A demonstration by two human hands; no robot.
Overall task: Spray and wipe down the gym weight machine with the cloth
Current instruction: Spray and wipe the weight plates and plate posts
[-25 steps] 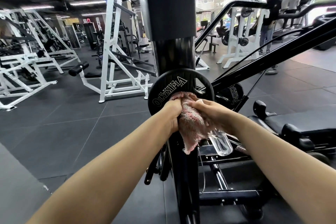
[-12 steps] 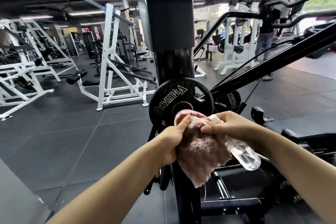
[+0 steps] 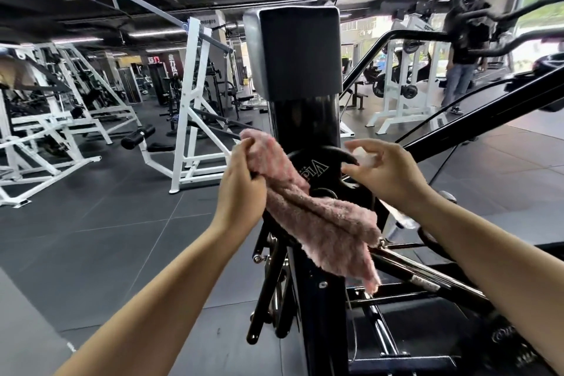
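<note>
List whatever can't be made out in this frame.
- Spray bottle: mostly hidden behind the right hand and wrist; nozzle blurred.
- Weight plate lettering: partly covered by the pink cloth.
- Left hand fingertips: buried in the cloth.
- Machine base: cut off by the bottom edge.

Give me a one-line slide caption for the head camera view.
Left hand grips a pink cloth before the black weight plate; right hand holds a clear spray bottle.
</note>
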